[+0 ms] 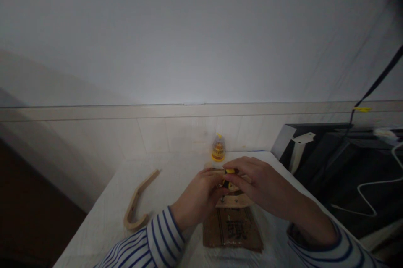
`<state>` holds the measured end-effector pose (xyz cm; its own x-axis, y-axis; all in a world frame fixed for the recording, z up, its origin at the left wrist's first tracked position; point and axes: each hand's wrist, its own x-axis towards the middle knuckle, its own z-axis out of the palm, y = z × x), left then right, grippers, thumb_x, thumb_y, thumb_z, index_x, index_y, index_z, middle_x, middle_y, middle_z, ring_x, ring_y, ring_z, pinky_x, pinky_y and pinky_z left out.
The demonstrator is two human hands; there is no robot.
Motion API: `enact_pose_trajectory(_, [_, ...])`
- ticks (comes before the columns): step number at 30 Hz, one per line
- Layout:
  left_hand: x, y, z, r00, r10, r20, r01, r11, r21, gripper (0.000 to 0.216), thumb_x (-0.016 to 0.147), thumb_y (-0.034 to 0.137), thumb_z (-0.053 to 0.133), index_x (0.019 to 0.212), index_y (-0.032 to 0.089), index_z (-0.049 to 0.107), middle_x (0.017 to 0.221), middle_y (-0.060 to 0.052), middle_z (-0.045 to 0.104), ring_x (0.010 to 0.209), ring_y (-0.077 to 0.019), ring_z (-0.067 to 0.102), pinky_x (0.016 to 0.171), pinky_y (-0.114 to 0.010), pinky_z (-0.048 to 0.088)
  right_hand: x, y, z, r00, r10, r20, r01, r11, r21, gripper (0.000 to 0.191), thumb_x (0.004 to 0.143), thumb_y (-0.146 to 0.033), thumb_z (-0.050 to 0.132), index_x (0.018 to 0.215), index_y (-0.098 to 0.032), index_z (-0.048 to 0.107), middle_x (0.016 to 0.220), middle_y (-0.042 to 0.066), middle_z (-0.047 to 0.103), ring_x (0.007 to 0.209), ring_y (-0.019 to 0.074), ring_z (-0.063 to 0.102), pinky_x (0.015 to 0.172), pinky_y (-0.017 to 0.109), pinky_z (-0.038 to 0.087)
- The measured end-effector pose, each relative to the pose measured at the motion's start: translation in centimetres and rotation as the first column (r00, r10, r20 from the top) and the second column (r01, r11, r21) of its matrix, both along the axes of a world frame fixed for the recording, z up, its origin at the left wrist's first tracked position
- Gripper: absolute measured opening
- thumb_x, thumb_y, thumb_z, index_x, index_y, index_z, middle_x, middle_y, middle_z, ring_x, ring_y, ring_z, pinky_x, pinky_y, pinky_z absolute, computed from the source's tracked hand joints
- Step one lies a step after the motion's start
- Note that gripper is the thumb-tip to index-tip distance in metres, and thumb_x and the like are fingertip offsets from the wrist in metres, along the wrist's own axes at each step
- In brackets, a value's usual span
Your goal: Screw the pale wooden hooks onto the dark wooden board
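My right hand [256, 177] is closed around a small yellow-and-black screwdriver [231, 171], its fingertips pinching the handle. Against it from the left, my left hand [203, 192] is closed, with its fingers on a pale wooden piece [234, 201] and its fingertips close to the tool. Small metal fasteners show on the wood's near edge. Much of the wood and the screwdriver's tip are hidden behind my fingers. Below my hands lies a flat brown package [233, 228] with dark printed characters.
A curved wooden hook-shaped part [134, 207] lies on the white-covered table [103, 222] at left. Near the wall stands a yellow-based, clear-domed container [218, 149]. Dark panels [333, 158] and a white cable [367, 184] are beyond the table's right edge.
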<state>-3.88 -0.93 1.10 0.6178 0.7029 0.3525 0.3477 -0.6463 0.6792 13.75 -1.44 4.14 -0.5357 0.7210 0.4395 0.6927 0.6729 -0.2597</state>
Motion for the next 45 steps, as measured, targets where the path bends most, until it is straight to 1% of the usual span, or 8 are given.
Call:
enact_pose_trajectory(6, [0.07, -0.09, 0.06, 1.0, 0.007, 0.005, -0.007, 1.0, -0.019, 0.026, 0.082, 0.007, 0.052, 0.102, 0.019, 0.062, 0.107, -0.005, 0.063, 0.106, -0.0189, 0.054, 0.095, -0.033, 0.04, -0.15, -0.13, 0.16, 1.0, -0.014, -0.006, 0.014, 0.999, -0.033, 0.017, 0.089, -0.026, 0.049, 0.099, -0.022, 0.062, 0.095, 0.004, 0.068, 0.087, 0.0195, 0.061, 0.077, 0.035, 0.047])
enact_pose_trajectory(11, [0.08, -0.11, 0.17, 0.995, 0.086, -0.048, -0.087, 0.996, -0.025, 0.023, 0.078, 0.009, 0.058, 0.096, 0.02, 0.064, 0.099, -0.003, 0.067, 0.094, -0.0193, 0.058, 0.088, -0.031, 0.043, -0.14, -0.12, 0.11, 1.0, -0.007, 0.006, 0.007, 1.0, -0.01, 0.017, 0.089, -0.026, 0.05, 0.099, -0.022, 0.062, 0.095, 0.004, 0.068, 0.087, 0.0192, 0.061, 0.077, 0.034, 0.047])
enact_pose_trajectory(16, [0.07, 0.03, 0.09, 0.982, 0.179, -0.065, -0.181, 0.983, -0.036, 0.013, 0.076, 0.019, 0.065, 0.089, 0.018, 0.066, 0.096, -0.004, 0.068, 0.092, -0.0206, 0.058, 0.084, -0.031, 0.044, -0.17, -0.04, 0.02, 1.0, -0.02, 0.008, 0.02, 1.0, 0.002, 0.017, 0.088, -0.025, 0.05, 0.099, -0.02, 0.062, 0.095, 0.005, 0.068, 0.087, 0.019, 0.061, 0.077, 0.035, 0.047])
enact_pose_trajectory(22, [0.18, -0.04, 0.12, 0.973, 0.212, -0.088, -0.217, 0.975, -0.055, 0.008, 0.076, 0.015, 0.064, 0.083, 0.017, 0.067, 0.088, -0.003, 0.067, 0.088, -0.0195, 0.057, 0.08, -0.029, 0.044, -0.16, -0.02, -0.02, 0.999, -0.033, -0.019, 0.032, 0.999, -0.02, 0.022, 0.088, -0.029, 0.05, 0.105, -0.019, 0.061, 0.098, 0.005, 0.067, 0.091, 0.0192, 0.061, 0.079, 0.035, 0.048])
enact_pose_trajectory(26, [0.18, -0.01, 0.12, 0.975, 0.197, -0.106, -0.202, 0.979, -0.038, 0.007, 0.077, 0.015, 0.063, 0.082, 0.017, 0.067, 0.081, -0.002, 0.068, 0.085, -0.0193, 0.057, 0.08, -0.029, 0.043, -0.08, -0.21, 0.16, 0.997, -0.048, -0.053, 0.045, 0.998, -0.046, 0.031, 0.088, -0.03, 0.049, 0.115, -0.017, 0.057, 0.11, 0.007, 0.065, 0.101, 0.0197, 0.058, 0.087, 0.036, 0.046])
enact_pose_trajectory(30, [0.1, 0.1, 0.04, 0.979, 0.181, -0.098, -0.185, 0.982, -0.029, 0.01, 0.077, 0.014, 0.063, 0.086, 0.018, 0.067, 0.085, -0.003, 0.068, 0.086, -0.0194, 0.057, 0.082, -0.029, 0.043, -0.19, -0.35, 0.47, 1.0, 0.003, -0.031, -0.005, 0.998, -0.059, 0.026, 0.089, -0.023, 0.046, 0.109, -0.02, 0.061, 0.101, 0.005, 0.068, 0.095, 0.018, 0.06, 0.084, 0.035, 0.047])
enact_pose_trajectory(33, [0.07, 0.1, 0.06, 0.983, 0.161, -0.088, -0.163, 0.987, -0.012, 0.01, 0.078, 0.013, 0.062, 0.085, 0.018, 0.067, 0.088, -0.002, 0.068, 0.088, -0.0189, 0.057, 0.084, -0.029, 0.042, -0.27, -0.32, 0.54, 0.999, 0.031, -0.032, -0.032, 0.999, -0.026, 0.024, 0.089, -0.02, 0.047, 0.106, -0.023, 0.063, 0.097, 0.002, 0.068, 0.091, 0.0165, 0.061, 0.082, 0.033, 0.047])
enact_pose_trajectory(45, [-0.07, 0.12, 0.07, 0.996, 0.064, -0.06, -0.062, 0.998, 0.027, 0.016, 0.081, 0.008, 0.058, 0.091, 0.018, 0.065, 0.094, 0.0, 0.068, 0.092, -0.0168, 0.058, 0.091, -0.029, 0.038, -0.06, -0.06, 0.11, 1.0, 0.002, -0.01, -0.002, 1.0, -0.003, 0.018, 0.088, -0.024, 0.05, 0.098, -0.021, 0.064, 0.092, 0.002, 0.069, 0.085, 0.0166, 0.061, 0.077, 0.032, 0.046])
